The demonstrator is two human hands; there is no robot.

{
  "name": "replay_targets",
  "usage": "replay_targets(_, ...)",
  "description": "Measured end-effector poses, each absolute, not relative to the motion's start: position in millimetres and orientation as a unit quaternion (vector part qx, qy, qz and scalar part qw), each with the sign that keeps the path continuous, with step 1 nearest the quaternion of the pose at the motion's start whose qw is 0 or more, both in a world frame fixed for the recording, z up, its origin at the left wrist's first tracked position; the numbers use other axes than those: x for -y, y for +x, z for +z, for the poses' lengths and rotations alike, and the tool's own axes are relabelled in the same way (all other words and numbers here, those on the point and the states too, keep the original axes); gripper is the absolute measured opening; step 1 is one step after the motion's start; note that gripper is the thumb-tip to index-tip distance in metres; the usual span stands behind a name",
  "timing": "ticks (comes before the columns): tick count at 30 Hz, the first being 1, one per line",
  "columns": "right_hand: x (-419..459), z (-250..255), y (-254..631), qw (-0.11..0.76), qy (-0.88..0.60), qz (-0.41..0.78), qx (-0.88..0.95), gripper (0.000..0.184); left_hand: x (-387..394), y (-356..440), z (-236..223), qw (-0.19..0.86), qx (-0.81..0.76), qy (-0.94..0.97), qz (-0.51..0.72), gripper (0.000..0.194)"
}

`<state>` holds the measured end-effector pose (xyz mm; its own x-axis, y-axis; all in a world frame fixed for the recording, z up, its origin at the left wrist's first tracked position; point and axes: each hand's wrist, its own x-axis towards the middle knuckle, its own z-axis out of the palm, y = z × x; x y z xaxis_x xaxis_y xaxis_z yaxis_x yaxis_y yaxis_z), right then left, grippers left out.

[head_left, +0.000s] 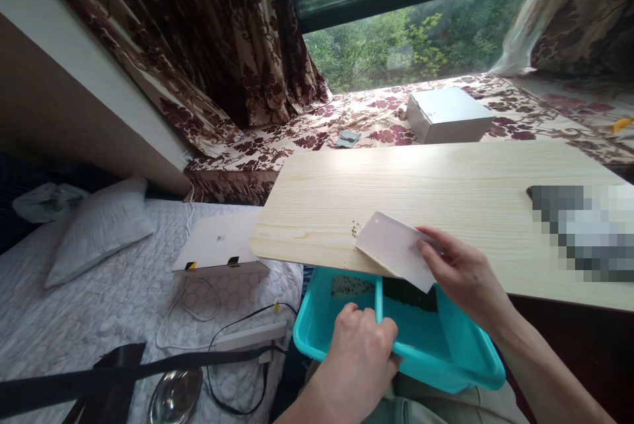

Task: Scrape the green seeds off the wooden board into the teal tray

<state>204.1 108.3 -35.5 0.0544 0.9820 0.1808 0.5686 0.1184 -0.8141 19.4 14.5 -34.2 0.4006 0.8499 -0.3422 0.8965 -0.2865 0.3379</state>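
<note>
My right hand (458, 272) pinches a flat white plastic scraper (393, 246) between thumb and fingers; it has a small hole in one corner. The scraper is tilted over the front edge of the wooden table (465, 193). Beside its left edge lies a small scatter of greenish grains (355, 229). Below the edge is a turquoise basin (475, 361) with a divider. Pale and dark specks lie in its left compartment, and a dark green mass of small grains in its right one. My left hand (359, 358) is closed over the basin's near rim by the divider.
To the left is a bed with a white box (218, 239), a power strip (252, 337), cables, a metal bowl (176, 394) and a pillow (102, 229). A silver-white box (450, 113) and a folded cloth (348, 139) rest on the window ledge. A blurred-out item lies on the table's right.
</note>
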Motion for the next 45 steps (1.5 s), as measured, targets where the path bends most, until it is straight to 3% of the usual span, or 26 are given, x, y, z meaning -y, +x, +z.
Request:
replay_targets(16,-102.4,-17.4,194.9,0.350,-0.518,0.318,0.713,0.036,-12.5,7.3,-29.0,0.253,-0.578,0.772,-0.077,0.013)
replay_targets(20,-106.6,-16.2,242.5,0.423,-0.608,0.250,0.624,0.040,-5.1,-9.4,-27.3,0.262,-0.618,0.736,-0.083,0.007)
replay_targets(24,-119.9,-23.1,275.0,0.421,-0.647,0.203,0.602,0.041,2.4,-28.2,-31.4,0.267,-0.652,0.706,-0.069,0.008)
replay_targets(45,-130.4,-32.3,280.9,0.398,-0.653,0.294,0.573,0.044,-0.2,-25.6,-27.3,0.277,-0.650,0.705,-0.057,0.009)
